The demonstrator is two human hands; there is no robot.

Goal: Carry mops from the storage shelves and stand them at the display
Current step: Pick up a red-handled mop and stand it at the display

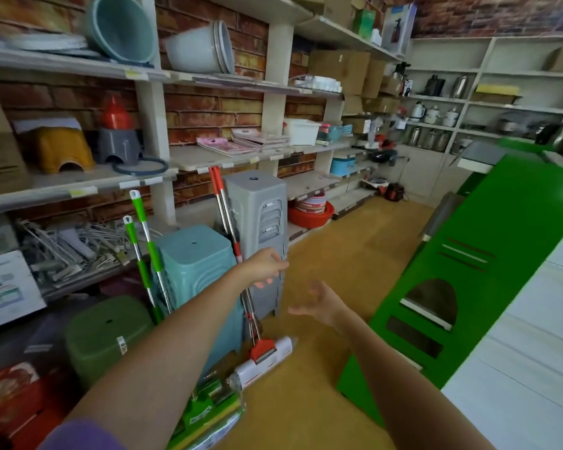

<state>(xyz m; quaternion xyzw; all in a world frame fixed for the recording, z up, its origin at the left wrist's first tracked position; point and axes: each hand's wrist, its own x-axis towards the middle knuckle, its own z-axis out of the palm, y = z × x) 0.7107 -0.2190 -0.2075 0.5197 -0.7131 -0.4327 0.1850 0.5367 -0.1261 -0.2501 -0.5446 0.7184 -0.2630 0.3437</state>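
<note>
Three mops stand against the stacked stools under the wall shelves (78,186). One is the red mop (233,241): a shiny metal pole with red grips at the top and middle, leaning against the tall grey stool stack (260,222), its red head clamp and white wrapped sponge roller resting on the yellowish floor (338,254) in front of that stack. Two are green mops (143,235), each a metal pole with green grips and a white cap, leaning to the left of the grey stack, beside the teal stool stack (192,264); their green-wrapped heads lie low on the floor in front of the teal stack.

The left hand (265,264) reaches to the red mop's pole at the front of the grey stack, fingers loosely curled near it; motion blur hides whether they close on it. The right hand (319,303) hangs to the right of the grey stack, fingers spread and relaxed, holding nothing.
</note>
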